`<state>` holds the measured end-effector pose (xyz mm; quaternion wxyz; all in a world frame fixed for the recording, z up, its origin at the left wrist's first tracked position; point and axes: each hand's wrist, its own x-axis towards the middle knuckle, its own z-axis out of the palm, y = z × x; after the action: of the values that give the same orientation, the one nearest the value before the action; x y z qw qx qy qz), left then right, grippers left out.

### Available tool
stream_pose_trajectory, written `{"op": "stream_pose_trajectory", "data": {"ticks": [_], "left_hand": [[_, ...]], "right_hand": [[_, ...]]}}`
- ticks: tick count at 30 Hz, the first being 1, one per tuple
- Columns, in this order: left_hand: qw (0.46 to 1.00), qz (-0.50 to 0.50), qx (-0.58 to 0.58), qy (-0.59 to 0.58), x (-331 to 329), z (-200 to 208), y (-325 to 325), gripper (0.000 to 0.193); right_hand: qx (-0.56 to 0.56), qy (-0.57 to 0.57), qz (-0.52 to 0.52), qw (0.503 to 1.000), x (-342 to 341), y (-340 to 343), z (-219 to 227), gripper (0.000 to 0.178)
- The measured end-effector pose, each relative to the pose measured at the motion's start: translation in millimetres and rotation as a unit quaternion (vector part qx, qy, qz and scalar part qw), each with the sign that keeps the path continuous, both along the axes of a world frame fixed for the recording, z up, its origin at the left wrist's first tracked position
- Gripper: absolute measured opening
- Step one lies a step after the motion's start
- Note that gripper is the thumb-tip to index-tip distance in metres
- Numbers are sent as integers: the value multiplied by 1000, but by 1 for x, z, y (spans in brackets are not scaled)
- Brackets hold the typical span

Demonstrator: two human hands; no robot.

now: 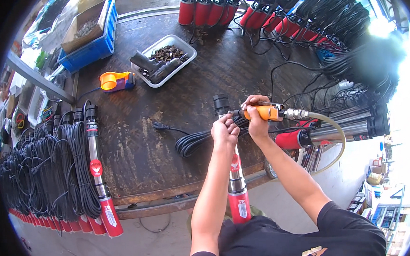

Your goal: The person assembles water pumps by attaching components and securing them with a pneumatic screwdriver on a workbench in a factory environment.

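A slim submersible pump (238, 185) lies across the table's front edge. It has a steel body, a black top and a red lower end that reaches toward me. My right hand (258, 124) is wrapped round an orange air screwdriver (269, 112), whose nose points left at the pump's upper part. Over that same part my left hand (225, 132) is closed, thumb and finger pinched beside the tool's tip. What they pinch is too small to make out. A coiled black cable (190, 143) with a plug lies beneath and beside the pump.
Pumps with bundled cables (70, 170) line the left edge; red-ended pumps (206, 13) stand at the back. More pumps (343, 130) lie at right, near the air hose (341, 142). A white tray (193, 57) holds small dark parts, beside an orange tape dispenser (116, 81) and blue crate (108, 42).
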<state>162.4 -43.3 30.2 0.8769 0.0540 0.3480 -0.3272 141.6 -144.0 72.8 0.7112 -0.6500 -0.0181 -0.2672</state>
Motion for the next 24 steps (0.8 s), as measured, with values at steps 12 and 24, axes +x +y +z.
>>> {"op": "stream_pose_trajectory", "data": {"ticks": [12, 24], "left_hand": [[968, 130, 174, -126, -42, -2, 22, 20], [948, 50, 258, -181, -49, -8, 28, 21]], "right_hand": [[82, 8, -38, 996, 31, -3, -1, 20], [33, -7, -28, 999, 33, 9, -9, 20]]}}
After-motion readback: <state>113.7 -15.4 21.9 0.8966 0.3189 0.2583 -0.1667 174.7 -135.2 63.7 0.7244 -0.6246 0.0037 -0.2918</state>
